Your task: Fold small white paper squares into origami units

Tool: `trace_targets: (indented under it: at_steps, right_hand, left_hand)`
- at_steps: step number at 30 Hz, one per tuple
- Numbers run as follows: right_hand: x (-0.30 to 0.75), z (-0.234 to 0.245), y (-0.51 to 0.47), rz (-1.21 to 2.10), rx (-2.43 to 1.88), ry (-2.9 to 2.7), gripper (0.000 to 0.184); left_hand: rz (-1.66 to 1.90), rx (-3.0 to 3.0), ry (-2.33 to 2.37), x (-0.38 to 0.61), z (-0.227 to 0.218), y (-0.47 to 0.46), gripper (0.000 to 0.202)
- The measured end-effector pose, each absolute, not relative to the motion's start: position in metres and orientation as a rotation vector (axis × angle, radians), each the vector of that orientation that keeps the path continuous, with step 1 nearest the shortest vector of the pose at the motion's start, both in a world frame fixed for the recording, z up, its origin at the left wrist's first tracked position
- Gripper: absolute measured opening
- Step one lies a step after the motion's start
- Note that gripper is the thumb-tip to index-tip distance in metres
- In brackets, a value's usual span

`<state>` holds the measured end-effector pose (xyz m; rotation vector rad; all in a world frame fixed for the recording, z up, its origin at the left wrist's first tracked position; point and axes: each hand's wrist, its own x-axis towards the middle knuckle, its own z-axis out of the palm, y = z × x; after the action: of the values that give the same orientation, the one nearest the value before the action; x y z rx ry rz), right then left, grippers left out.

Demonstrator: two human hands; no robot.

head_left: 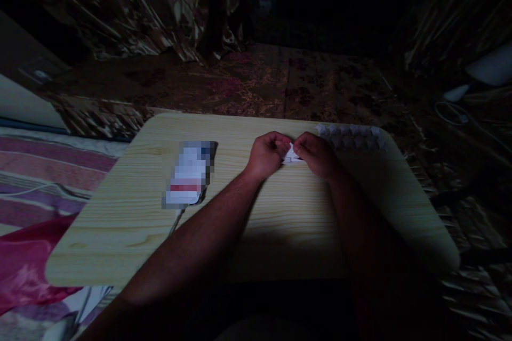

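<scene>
Between my two hands, near the far side of the wooden table [288,208], is a small piece of folded white paper [293,153]. My left hand [267,155] pinches its left side, fingers curled toward the middle. From the right, my right hand [316,153] grips the same paper with thumb and fingers closed. Parts of the paper are hidden behind the fingers. Just beyond my right hand, two rows of small pale folded paper pieces [352,137] lie along the table's far right edge.
A phone [188,173] with a blurred-out screen lies left of my forearm, its white cable [176,221] running toward me. Past the table is a patterned cloth-covered surface [256,82] below curtains. A striped bed cover [48,165] lies left; a lamp [492,66] stands right.
</scene>
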<state>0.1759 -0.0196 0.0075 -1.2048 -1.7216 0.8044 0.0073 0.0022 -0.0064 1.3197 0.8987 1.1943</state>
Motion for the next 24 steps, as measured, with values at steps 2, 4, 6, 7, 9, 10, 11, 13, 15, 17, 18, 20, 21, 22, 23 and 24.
trace_targets:
  at_steps: [2, 4, 6, 7, 9, 10, 11, 13, 15, 17, 18, 20, 21, 22, 23, 24]
  right_hand:
    - [0.1753, 0.0060, -0.0186, 0.789, -1.218, -1.695, 0.017]
    - [0.1744, 0.0050, -0.0181, 0.771, -1.229, -1.671, 0.016]
    - [0.1731, 0.0052, -0.0183, 0.764, -1.238, -1.650, 0.014]
    - [0.1724, 0.0057, -0.0187, 0.768, -1.243, -1.643, 0.014]
    - [0.1713, 0.0073, -0.0198, 0.806, -1.259, -1.632, 0.013]
    - [0.1710, 0.0081, -0.0203, 0.835, -1.266, -1.628, 0.012]
    - [0.1710, 0.0089, -0.0206, 0.863, -1.271, -1.627, 0.012]
    - [0.1716, 0.0097, -0.0206, 0.902, -1.264, -1.625, 0.010]
    - [0.1727, 0.0098, -0.0199, 0.913, -1.255, -1.628, 0.009]
    - [0.1734, 0.0096, -0.0191, 0.911, -1.253, -1.624, 0.008]
    - [0.1734, 0.0094, -0.0190, 0.908, -1.257, -1.619, 0.007]
    - [0.1726, 0.0093, -0.0193, 0.903, -1.268, -1.607, 0.007]
    - [0.1720, 0.0092, -0.0197, 0.906, -1.269, -1.597, 0.008]
    - [0.1713, 0.0091, -0.0201, 0.909, -1.268, -1.587, 0.009]
    - [0.1706, 0.0090, -0.0205, 0.907, -1.264, -1.577, 0.011]
    - [0.1700, 0.0089, -0.0208, 0.898, -1.257, -1.568, 0.012]
  left_hand:
    - [1.192, 1.319, 0.897, 0.0073, -0.0059, 0.0020, 0.019]
    - [1.193, 1.319, 0.901, 0.0072, -0.0056, 0.0018, 0.019]
    - [1.195, 1.325, 0.911, 0.0071, -0.0057, 0.0018, 0.018]
    - [1.197, 1.328, 0.917, 0.0071, -0.0058, 0.0019, 0.018]
    - [1.203, 1.339, 0.928, 0.0071, -0.0061, 0.0020, 0.017]
    - [1.205, 1.345, 0.930, 0.0071, -0.0061, 0.0020, 0.017]
    - [1.205, 1.349, 0.932, 0.0072, -0.0060, 0.0019, 0.016]
    - [1.203, 1.356, 0.936, 0.0074, -0.0056, 0.0012, 0.016]
    - [1.198, 1.367, 0.940, 0.0076, -0.0051, 0.0004, 0.015]
    - [1.196, 1.383, 0.943, 0.0078, -0.0050, -0.0002, 0.014]
    - [1.194, 1.391, 0.942, 0.0079, -0.0051, -0.0004, 0.014]
    - [1.194, 1.403, 0.938, 0.0079, -0.0056, -0.0003, 0.014]
    - [1.197, 1.402, 0.934, 0.0080, -0.0060, -0.0002, 0.014]
    - [1.200, 1.396, 0.930, 0.0080, -0.0063, -0.0001, 0.015]
    - [1.202, 1.386, 0.927, 0.0082, -0.0066, 0.0000, 0.016]
    - [1.203, 1.373, 0.926, 0.0083, -0.0068, 0.0000, 0.018]
